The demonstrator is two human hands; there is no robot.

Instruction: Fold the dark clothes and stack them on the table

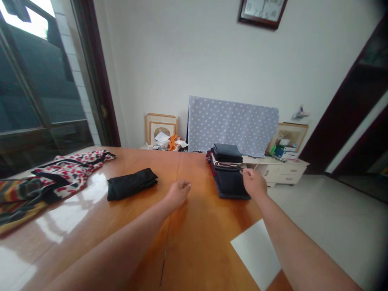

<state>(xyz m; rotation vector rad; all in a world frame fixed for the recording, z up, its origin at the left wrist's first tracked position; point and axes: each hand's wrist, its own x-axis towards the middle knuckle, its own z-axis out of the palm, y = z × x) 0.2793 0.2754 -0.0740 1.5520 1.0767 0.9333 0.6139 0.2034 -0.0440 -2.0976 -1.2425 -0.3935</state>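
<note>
1 folded clothes stack (226, 178), touched by right hand (254, 182), left hand (178, 193) loosely clenched, empty, near folded black garment (131, 184)

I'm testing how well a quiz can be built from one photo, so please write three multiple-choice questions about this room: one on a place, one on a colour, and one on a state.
1. Where does the folded black garment lie relative to the stack of folded clothes?
A. On the floor below it
B. On the wooden table, to its left
C. On top of it

2. What colour are the dots on the polka-dot cloth behind the table?
A. Red
B. Black
C. White

3. What is the person's right hand doing?
A. Reaching its fingers to the side of the stack
B. Gripping the black garment
C. Resting flat on the floor

Answers:
1. B, because the garment lies apart from the stack on the tabletop.
2. C, because pale dots show across the blue-grey cloth.
3. A, because the fingers meet the stack's right side.
</note>
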